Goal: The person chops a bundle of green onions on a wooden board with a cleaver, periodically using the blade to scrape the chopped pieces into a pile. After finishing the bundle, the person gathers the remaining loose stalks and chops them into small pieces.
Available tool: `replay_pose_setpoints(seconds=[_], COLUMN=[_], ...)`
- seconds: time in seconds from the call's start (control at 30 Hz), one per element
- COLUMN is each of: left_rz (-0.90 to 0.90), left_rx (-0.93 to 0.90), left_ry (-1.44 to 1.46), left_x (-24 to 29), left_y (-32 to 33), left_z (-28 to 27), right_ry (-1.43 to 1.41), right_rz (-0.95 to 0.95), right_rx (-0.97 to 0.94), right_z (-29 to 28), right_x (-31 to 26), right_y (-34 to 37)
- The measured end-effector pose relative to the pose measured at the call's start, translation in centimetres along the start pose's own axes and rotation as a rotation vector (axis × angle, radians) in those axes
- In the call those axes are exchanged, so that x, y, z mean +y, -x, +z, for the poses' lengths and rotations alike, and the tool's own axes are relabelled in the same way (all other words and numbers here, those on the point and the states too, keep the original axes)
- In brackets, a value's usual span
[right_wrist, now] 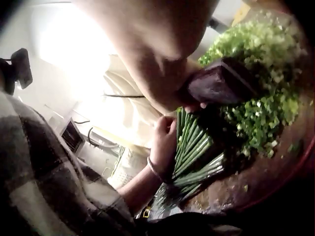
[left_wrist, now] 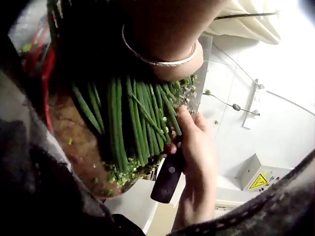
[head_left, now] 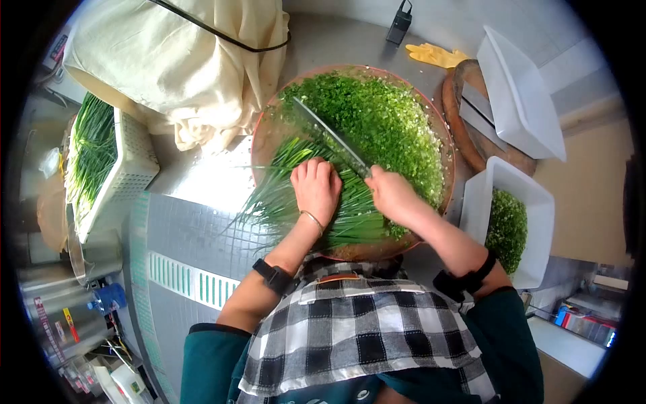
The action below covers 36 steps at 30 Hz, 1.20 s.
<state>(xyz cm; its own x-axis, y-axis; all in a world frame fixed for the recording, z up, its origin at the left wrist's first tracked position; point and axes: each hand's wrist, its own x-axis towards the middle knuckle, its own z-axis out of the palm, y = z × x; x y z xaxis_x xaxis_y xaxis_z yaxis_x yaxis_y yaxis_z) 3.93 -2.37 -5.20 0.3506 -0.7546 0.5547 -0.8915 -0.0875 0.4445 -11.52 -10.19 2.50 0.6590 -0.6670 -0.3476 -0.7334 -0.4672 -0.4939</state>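
Observation:
On a round wooden chopping board (head_left: 370, 251) lies a bunch of green onions (head_left: 356, 210), its leafy tips trailing off the left edge. My left hand (head_left: 315, 188) holds the bunch down with bent fingers, a thin bangle at its wrist. The right hand (head_left: 395, 194) grips the dark handle (left_wrist: 168, 178) of a kitchen knife (head_left: 328, 132). Its long blade slants away to the upper left, along the far side of the bunch and just beyond the left fingers. Finely chopped green onion (head_left: 383, 108) covers the far and right parts of the board.
At right, a white tub (head_left: 542, 222) holds chopped green onion. Behind it, another white tub (head_left: 521, 94) tilts over a round wooden board (head_left: 457, 111). A yellow glove (head_left: 436, 55) and black radio (head_left: 400, 25) lie at the back. Cream cloth (head_left: 195, 67) and a white basket (head_left: 134, 158) of green onions stand left.

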Motion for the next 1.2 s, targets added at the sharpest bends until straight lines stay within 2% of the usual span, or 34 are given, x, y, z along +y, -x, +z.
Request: replay_pose_setpoints(seconds=[0.1,0.17,0.2,0.27,0.37,0.47,0.5,0.53,0.6,0.67,0.77,0.83,0.9,0.97,1.0,1.07,1.1,1.17,1.2], left_rz=[-0.004,-0.003,0.000,-0.005,-0.011,-0.001,0.009,0.014,-0.024,0.011,0.077,0.113,0.137,-0.012,-0.011,-0.424,-0.425,-0.242,-0.307], left_rx=[0.008,0.007,0.007,-0.006,-0.036,-0.042,-0.035,-0.031,-0.056,-0.043,-0.007,0.005,0.118,0.188,0.188,-0.194,-0.190,-0.148,-0.191], left_ry=[-0.014,-0.013,-0.009,-0.022,-0.043,-0.032,-0.018,-0.021,0.025,0.028,-0.003,0.015,-0.058,-0.245,-0.245,-0.235,-0.236,-0.293,-0.329], left_x=[0.0,0.1,0.1,0.2,0.1,0.1,0.2,0.2,0.2,0.0,0.6,0.0,-2.7,-5.7,-7.5,-10.6,-10.6,-9.9,-6.9], left_y=[0.0,0.0,-0.1,-0.1,-0.1,-0.1,-0.2,-0.3,-0.1,-0.3,-1.5,-2.4,-3.5,-4.7,-5.0,-4.9,-4.7,-4.1,-4.2], left_z=[0.2,0.0,0.0,0.1,0.1,0.1,0.1,0.1,-0.1,-0.4,-2.4,-4.4,-4.9,-4.4,-3.6,-1.5,-1.2,0.1,-0.8], right_ry=[-0.045,-0.102,-0.101,-0.039,0.008,-0.023,-0.030,0.008,0.037,-0.015,-0.138,-0.116,-0.094,-0.040,-0.040,-0.044,-0.042,-0.037,-0.034], right_rz=[-0.052,-0.123,-0.121,-0.047,-0.039,-0.090,0.018,0.013,0.010,0.057,-0.049,-0.046,-0.038,-0.047,-0.047,-0.052,-0.055,-0.060,-0.060], right_rx=[0.037,0.154,0.155,0.013,-0.020,0.058,0.014,0.018,0.025,0.012,0.081,0.106,0.130,0.164,0.165,0.199,0.200,0.195,0.193], right_z=[-1.9,-2.9,-3.7,-5.0,-3.6,-0.3,0.3,0.3,0.3,-0.2,-0.3,-0.9,-1.1,-1.0,-0.8,-0.5,-0.4,-0.5,-0.8], right_x=[0.1,-0.1,-0.5,-1.1,0.1,0.5,-0.5,-1.1,-1.4,-0.7,1.0,0.8,0.7,0.8,0.7,0.6,0.6,0.9,0.7], right_y=[1.7,4.5,5.9,8.1,7.2,2.1,0.4,0.0,-0.2,-0.1,0.0,1.1,1.9,2.5,2.6,2.6,2.5,2.5,2.7])
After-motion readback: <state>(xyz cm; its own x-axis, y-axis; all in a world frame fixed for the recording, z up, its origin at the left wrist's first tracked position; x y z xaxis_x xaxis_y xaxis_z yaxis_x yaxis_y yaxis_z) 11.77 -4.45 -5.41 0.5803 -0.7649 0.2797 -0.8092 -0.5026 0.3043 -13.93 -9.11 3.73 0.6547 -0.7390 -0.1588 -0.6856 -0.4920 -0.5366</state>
